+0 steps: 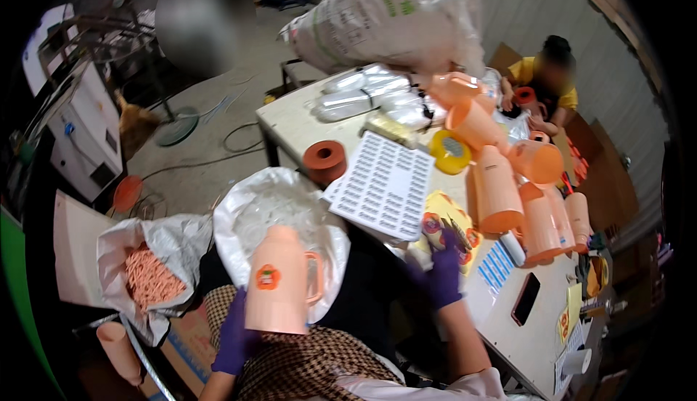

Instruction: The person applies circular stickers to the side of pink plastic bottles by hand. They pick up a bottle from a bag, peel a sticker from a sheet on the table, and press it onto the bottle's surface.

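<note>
The left hand [234,339] grips a stickered jug [279,279], the right hand [443,274] pinches the sticker sheet [449,221]; many jugs [508,183] on the table [290,121] seem unlabelled.

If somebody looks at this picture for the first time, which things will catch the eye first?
Probably the peach plastic jug with a flower sticker, held upright by the gloved left hand at lower centre. Next, the cluster of similar jugs lying on the table at right, and the right hand reaching to the yellow sticker sheet.

Head view — downward, near table [290,121]
</note>
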The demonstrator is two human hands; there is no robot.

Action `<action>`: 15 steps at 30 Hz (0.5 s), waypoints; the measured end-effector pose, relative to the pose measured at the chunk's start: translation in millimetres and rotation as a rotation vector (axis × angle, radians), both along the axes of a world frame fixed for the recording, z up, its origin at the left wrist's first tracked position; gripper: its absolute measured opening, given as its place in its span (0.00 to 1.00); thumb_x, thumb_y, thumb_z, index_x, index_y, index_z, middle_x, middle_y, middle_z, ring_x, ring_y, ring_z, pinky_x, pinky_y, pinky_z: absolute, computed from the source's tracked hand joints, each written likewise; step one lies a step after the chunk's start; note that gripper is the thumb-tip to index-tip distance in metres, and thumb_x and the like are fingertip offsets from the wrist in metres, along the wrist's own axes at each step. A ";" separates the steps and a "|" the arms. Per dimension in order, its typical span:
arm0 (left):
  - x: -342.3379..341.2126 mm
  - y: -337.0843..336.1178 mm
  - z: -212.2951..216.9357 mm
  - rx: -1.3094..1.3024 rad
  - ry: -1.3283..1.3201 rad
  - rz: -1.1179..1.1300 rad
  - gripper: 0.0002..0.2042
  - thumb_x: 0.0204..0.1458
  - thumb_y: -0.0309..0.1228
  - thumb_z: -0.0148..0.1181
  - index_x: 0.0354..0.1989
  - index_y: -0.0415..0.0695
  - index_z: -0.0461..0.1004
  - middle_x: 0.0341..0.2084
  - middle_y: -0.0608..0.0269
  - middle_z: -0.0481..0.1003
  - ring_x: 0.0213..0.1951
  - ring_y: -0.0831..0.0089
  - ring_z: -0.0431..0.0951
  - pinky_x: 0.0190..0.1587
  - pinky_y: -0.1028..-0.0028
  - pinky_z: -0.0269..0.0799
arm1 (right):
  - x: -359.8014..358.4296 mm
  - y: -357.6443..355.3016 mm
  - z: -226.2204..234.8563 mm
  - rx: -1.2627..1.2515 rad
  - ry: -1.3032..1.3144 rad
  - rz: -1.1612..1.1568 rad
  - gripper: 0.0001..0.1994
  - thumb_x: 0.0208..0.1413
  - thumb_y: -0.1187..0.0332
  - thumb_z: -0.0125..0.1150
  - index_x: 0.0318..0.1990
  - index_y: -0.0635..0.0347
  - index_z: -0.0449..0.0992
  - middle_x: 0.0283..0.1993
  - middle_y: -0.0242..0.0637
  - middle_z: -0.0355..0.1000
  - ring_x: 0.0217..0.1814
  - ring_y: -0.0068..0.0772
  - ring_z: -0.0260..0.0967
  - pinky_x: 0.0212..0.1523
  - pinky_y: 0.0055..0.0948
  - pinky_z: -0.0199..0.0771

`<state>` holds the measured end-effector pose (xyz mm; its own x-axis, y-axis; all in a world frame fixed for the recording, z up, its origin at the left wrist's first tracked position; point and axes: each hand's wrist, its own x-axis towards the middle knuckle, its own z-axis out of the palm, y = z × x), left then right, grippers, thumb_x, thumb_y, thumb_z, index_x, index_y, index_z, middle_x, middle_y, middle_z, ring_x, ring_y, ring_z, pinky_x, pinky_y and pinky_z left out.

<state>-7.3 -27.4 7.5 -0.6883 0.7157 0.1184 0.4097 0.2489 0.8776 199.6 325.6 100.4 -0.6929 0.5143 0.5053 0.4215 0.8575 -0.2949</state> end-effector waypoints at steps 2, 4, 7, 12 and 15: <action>1.8 -5.4 -4.1 0.103 -0.203 0.236 0.29 0.60 0.34 0.55 0.68 0.33 0.58 0.50 0.44 0.76 0.50 0.49 0.79 0.54 0.63 0.74 | -32.4 -49.2 28.4 -0.679 -0.252 0.520 0.42 0.49 0.51 0.72 0.67 0.63 0.62 0.64 0.55 0.63 0.66 0.61 0.61 0.69 0.45 0.59; 6.8 20.1 37.4 0.010 -0.029 0.136 0.28 0.60 0.33 0.53 0.67 0.34 0.59 0.52 0.42 0.75 0.52 0.48 0.78 0.55 0.61 0.73 | -21.0 -108.4 -25.2 -0.525 -0.266 0.590 0.53 0.51 0.42 0.68 0.75 0.61 0.45 0.66 0.61 0.60 0.65 0.60 0.63 0.68 0.44 0.61; 34.6 51.2 115.4 -0.093 0.206 0.100 0.23 0.57 0.29 0.56 0.62 0.35 0.67 0.56 0.39 0.72 0.58 0.47 0.74 0.58 0.59 0.71 | -31.2 -124.3 -42.7 -1.308 -0.081 0.329 0.42 0.59 0.53 0.62 0.73 0.62 0.48 0.55 0.53 0.70 0.49 0.49 0.75 0.50 0.38 0.77; 42.4 46.4 133.3 0.167 -0.027 -0.208 0.26 0.52 0.21 0.60 0.62 0.36 0.66 0.60 0.46 0.69 0.56 0.63 0.77 0.55 0.66 0.74 | -1.4 -42.8 -16.4 -1.785 0.544 0.237 0.17 0.61 0.69 0.56 0.56 0.64 0.69 0.42 0.39 0.76 0.34 0.28 0.73 0.35 0.25 0.75; 40.4 46.7 122.5 0.134 0.218 -0.190 0.17 0.52 0.21 0.62 0.52 0.35 0.74 0.56 0.48 0.73 0.55 0.64 0.76 0.56 0.66 0.74 | 24.3 38.4 30.3 -1.584 1.023 0.350 0.15 0.65 0.67 0.51 0.56 0.65 0.70 0.48 0.42 0.76 0.46 0.33 0.71 0.49 0.29 0.71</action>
